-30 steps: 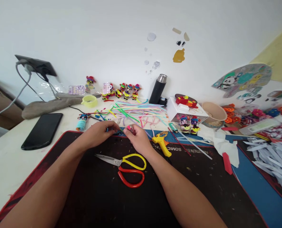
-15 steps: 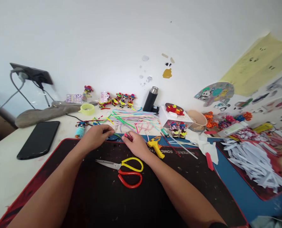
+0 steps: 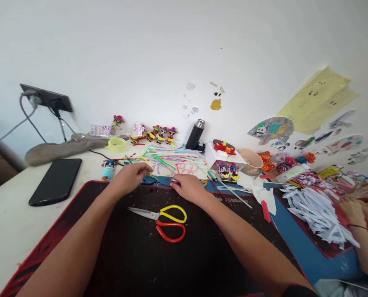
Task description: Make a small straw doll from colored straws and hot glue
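Note:
My left hand is held above the far edge of the black mat, its fingers curled in a pinch; anything between the tips is too small to name. To the right, my right hand is closed on a small thing, mostly hidden by the fingers. Between and beyond the hands lie coloured pipe cleaners. Scissors with one yellow and one red handle lie on the mat below both hands. Just past my right hand, only a bit of the yellow glue gun shows.
A phone and a tape roll are on the left. Small pipe-cleaner dolls, a black flask and a white box stand along the wall. Rightward are paper strips and another person's hands.
My hands have moved farther apart, the right one shifting rightward over the glue gun. The camera view has tilted slightly, and the other person's hands show more at the right.

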Available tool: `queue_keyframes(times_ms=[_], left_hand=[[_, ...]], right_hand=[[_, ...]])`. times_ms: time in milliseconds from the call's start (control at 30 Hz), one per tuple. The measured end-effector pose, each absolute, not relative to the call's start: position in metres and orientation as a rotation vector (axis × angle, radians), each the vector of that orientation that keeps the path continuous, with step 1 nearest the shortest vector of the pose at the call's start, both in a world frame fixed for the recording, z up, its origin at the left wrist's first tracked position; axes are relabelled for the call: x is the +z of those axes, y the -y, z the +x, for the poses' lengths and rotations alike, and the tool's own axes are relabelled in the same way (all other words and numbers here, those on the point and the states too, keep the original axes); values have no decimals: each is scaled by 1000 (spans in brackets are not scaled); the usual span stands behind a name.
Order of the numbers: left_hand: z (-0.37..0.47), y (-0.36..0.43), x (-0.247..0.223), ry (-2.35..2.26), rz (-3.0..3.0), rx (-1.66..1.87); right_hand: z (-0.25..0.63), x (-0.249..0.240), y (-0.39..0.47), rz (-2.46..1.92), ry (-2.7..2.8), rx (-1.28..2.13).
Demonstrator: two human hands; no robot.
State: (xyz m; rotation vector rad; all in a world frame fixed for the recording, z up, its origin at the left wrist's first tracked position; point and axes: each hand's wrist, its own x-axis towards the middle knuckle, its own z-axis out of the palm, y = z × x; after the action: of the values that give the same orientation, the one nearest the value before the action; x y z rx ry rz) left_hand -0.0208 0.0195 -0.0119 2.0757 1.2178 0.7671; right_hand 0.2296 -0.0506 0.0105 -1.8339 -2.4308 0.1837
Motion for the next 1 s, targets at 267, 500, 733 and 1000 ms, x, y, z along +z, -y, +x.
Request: queue_keyframes(times_ms=[267, 500, 733, 1000], left_hand=[[-21, -19, -12, -1215, 2199, 571], [-22, -18, -11, -1188, 2253, 485], [-19, -14, -9, -1144, 2270, 397], [-14, -12, -14, -1121, 2323, 309]], right_hand=[[235, 17, 47, -1847, 2485, 113], [238, 20, 50, -1871, 2487, 110], [235, 22, 56, -1857, 2420, 200], [202, 7, 73, -1750, 2344, 384]])
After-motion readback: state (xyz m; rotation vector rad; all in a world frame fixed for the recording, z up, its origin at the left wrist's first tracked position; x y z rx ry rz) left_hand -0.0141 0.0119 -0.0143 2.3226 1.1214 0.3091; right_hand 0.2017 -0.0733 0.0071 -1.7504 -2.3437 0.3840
